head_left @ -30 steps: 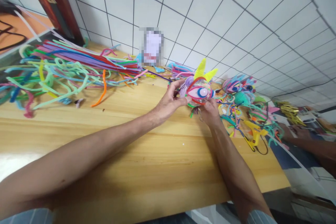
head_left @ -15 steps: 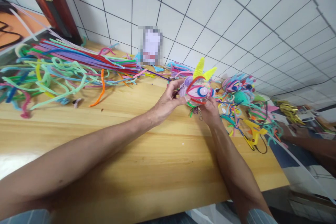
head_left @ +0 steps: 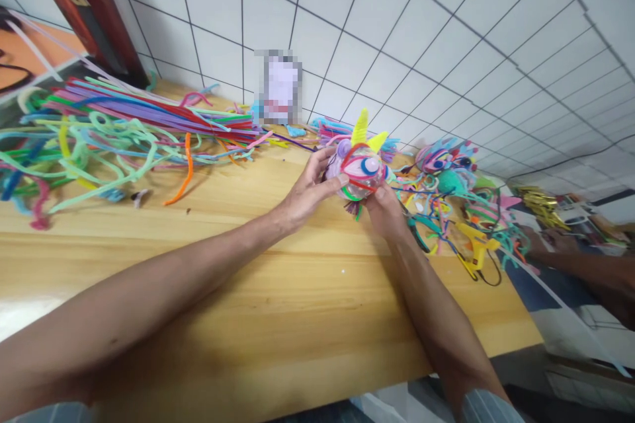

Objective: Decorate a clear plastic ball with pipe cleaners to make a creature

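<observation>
Both my hands hold a small round craft ball (head_left: 360, 172) above the wooden table (head_left: 278, 291). It is wrapped in red and pink pipe cleaners, has a blue-and-white eye and two yellow ears on top. My left hand (head_left: 307, 192) grips its left side with the fingers curled round it. My right hand (head_left: 381, 211) holds it from below and to the right, fingers closed on it.
A big heap of loose coloured pipe cleaners (head_left: 114, 132) lies at the left back. More finished craft figures (head_left: 446, 162) and a yellow glue gun (head_left: 476, 248) lie to the right. Another person's arm (head_left: 585, 264) rests at the far right. A red cylinder (head_left: 79, 0) stands against the tiled wall.
The craft ball and both hands have shifted slightly left in view; the grip on it is the same.
</observation>
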Demonstrator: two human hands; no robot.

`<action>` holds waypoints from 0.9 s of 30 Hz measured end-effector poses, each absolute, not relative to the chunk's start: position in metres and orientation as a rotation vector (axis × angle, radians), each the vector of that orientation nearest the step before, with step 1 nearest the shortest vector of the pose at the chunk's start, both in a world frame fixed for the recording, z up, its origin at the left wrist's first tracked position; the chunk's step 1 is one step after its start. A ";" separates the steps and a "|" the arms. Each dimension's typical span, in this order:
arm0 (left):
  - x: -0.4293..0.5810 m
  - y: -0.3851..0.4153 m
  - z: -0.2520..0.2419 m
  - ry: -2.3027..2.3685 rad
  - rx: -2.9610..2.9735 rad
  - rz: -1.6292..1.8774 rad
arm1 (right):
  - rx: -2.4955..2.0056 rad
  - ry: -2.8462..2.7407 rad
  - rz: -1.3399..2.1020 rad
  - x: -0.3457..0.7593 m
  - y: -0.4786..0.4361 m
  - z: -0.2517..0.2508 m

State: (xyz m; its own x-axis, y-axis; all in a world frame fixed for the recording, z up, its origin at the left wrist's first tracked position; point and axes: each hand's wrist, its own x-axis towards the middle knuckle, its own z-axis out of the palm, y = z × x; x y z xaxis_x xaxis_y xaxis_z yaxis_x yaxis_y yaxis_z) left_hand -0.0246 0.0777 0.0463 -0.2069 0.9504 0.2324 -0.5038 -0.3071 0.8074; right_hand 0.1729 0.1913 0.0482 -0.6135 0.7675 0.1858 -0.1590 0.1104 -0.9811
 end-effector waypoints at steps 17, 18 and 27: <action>-0.020 0.081 0.028 0.890 1.094 1.783 | -0.683 -1.591 1.578 0.155 0.166 0.047; -0.020 0.081 0.028 0.884 1.099 1.784 | -0.685 -1.577 1.581 0.154 0.165 0.047; -0.022 0.081 0.028 0.847 1.140 1.766 | -0.694 -1.574 1.574 0.155 0.165 0.048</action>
State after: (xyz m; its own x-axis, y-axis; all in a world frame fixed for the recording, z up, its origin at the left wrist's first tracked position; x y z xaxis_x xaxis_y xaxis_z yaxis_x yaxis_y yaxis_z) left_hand -0.0216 0.0812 0.0276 -0.2255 0.9068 0.3561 -0.2899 -0.4115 0.8641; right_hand 0.1554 0.1652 0.0484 -0.5393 0.8287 0.1497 -0.1496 0.0806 -0.9855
